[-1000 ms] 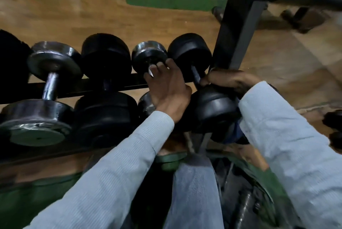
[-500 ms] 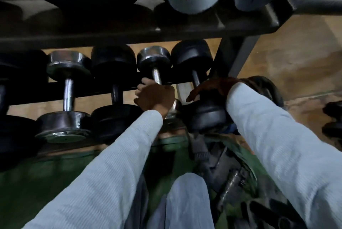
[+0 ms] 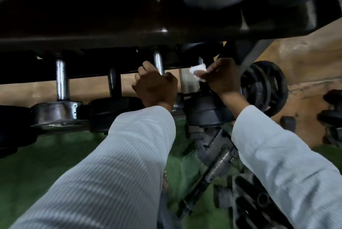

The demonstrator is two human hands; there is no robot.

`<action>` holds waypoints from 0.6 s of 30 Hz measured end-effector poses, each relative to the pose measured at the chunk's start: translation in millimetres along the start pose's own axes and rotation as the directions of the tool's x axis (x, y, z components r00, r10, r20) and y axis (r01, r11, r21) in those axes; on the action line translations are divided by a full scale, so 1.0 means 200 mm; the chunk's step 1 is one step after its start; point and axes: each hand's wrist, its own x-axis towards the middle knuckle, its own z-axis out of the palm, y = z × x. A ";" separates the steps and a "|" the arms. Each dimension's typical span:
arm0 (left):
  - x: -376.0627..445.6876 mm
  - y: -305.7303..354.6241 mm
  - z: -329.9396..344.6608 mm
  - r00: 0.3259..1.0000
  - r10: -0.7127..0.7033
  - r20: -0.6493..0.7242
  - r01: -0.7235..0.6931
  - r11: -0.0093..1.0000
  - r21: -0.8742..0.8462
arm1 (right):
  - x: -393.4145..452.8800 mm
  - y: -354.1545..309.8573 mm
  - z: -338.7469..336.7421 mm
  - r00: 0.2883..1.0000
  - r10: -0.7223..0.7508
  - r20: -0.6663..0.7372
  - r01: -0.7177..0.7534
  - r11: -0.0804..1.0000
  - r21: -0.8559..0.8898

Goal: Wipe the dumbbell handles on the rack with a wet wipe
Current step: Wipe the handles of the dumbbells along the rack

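Left hand (image 3: 154, 88): fingers curled round the chrome dumbbell handle (image 3: 158, 62) at mid-rack; clamped on it
Right hand (image 3: 220, 77): pinches the wet wipe (image 3: 197, 68) against the black dumbbell's handle (image 3: 200, 60), just right of the chrome one
Rack (image 3: 111, 41): dark upper shelf overhead; lower row carries dumbbells from far left to right
Floor: green mat (image 3: 37, 164) near; loose bar (image 3: 216, 165) lying right

The dumbbell handles (image 3: 158, 62) look like shiny knurled metal; the end weights (image 3: 209, 112) matt black; the wet wipe (image 3: 198, 68) soft white; the sleeves (image 3: 129, 154) ribbed cloth.
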 end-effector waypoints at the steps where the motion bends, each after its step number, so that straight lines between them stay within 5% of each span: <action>1: 0.00 0.00 0.00 1.000 0.006 -0.003 -0.006 1.000 -0.009 | 0.02 -0.03 0.01 0.997 -0.010 -0.074 0.009 1.000 -0.011; 5: 0.00 -0.01 0.01 0.999 0.026 -0.027 -0.027 0.998 -0.057 | 0.11 -0.09 0.06 0.959 0.179 -0.221 -0.147 0.977 0.153; 11: 0.00 -0.02 0.03 0.997 0.056 -0.045 -0.059 0.996 -0.060 | 0.09 -0.06 0.11 0.917 0.249 -0.312 -0.170 0.951 0.259; 18: 0.00 -0.02 0.03 0.996 0.066 -0.061 -0.070 0.995 -0.064 | 0.12 -0.07 0.16 0.892 0.367 -0.264 -0.261 0.895 0.362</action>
